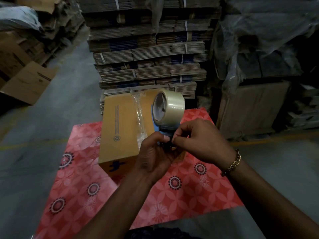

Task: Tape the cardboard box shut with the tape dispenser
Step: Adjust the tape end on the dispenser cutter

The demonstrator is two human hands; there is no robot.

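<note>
A brown cardboard box (pixel 120 128) lies on a red patterned table (pixel 172 200), with a strip of clear tape (pixel 139 118) running along its top seam. Above the box's right side I hold a blue tape dispenser (pixel 156 125) carrying a clear tape roll (pixel 170 105). My left hand (pixel 153 154) grips the dispenser's lower part from below. My right hand (pixel 200 140), with a gold bracelet at the wrist, pinches at the dispenser's front end; the fingers hide what they pinch.
A tall stack of strapped flat cardboard (pixel 148 54) rises just behind the table. Plastic-wrapped pallets (pixel 262 57) stand at the right. Open cartons (pixel 29 81) lie on the grey floor at the left.
</note>
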